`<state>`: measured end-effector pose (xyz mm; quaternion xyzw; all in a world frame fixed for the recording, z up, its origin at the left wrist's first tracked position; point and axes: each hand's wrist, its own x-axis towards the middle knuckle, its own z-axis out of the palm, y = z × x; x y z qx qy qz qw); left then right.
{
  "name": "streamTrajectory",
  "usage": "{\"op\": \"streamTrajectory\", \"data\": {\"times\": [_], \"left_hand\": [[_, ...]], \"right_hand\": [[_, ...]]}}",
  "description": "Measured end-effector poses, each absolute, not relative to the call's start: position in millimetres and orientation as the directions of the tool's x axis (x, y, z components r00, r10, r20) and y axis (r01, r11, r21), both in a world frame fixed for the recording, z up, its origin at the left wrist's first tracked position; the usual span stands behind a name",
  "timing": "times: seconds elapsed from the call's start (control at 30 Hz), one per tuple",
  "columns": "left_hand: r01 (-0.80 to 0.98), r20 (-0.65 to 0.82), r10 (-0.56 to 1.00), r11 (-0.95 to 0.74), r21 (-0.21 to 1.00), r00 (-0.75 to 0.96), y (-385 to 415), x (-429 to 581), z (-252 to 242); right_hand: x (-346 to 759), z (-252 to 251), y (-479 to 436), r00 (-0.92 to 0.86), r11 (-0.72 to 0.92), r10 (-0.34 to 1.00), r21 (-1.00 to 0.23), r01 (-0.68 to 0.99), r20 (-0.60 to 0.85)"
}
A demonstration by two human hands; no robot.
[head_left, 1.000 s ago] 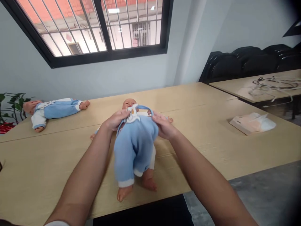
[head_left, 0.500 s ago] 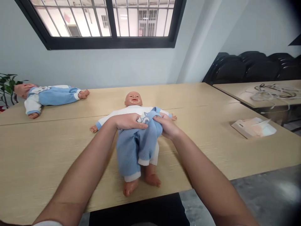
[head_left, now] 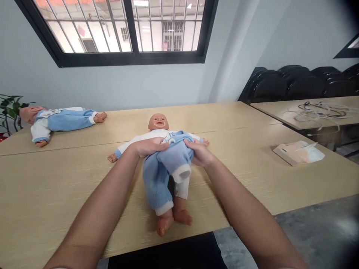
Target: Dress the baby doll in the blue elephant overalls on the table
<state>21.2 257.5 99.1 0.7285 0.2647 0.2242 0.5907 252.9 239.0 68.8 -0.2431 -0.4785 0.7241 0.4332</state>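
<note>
A baby doll [head_left: 158, 122] in a white top with blue cuffs lies on its back, feet toward me. Blue fleece overalls [head_left: 157, 179] are spread over its middle. One overall leg covers the doll's leg on the left. The other hangs loose with its white cuff open, and the doll's leg beside it shows a white legging and bare foot. My left hand [head_left: 150, 146] pinches the overalls' upper edge on the left. On the right, my right hand [head_left: 199, 152] grips the same edge. My fingertips are partly hidden in the cloth.
A second doll [head_left: 70, 118] in blue and white clothes lies at the far left, near a plant [head_left: 11, 110]. A tissue pack [head_left: 297, 152] sits on the right of the table [head_left: 70, 194]. Cables [head_left: 322, 111] lie on another table, with black chairs [head_left: 269, 84] behind.
The loose overall leg has swung up and right, so its cuff opening now faces me. The doll's covered leg has shifted slightly right. Both hands keep their hold, and the view has tilted up slightly.
</note>
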Motion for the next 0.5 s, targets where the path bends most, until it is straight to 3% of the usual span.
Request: {"op": "streamTrajectory", "data": {"times": [0.13, 0.3, 0.5], "left_hand": [[0.333, -0.078, 0.633, -0.295, 0.896, 0.77, 256.2, 19.0, 105.2], [0.125, 0.073, 0.694, -0.231, 0.965, 0.716, 257.7, 20.9, 98.5], [0.007, 0.156, 0.794, -0.198, 0.98, 0.588, 257.0, 38.2, 87.3]], "right_hand": [[252.9, 68.7, 235.2, -0.61, -0.297, 0.791, -0.906, -0.302, -0.056], [262.1, 69.4, 234.0, -0.74, -0.313, 0.664, -0.939, -0.145, -0.107], [274.8, 64.3, 246.6, -0.723, -0.262, 0.69, -0.943, -0.207, -0.033]]}}
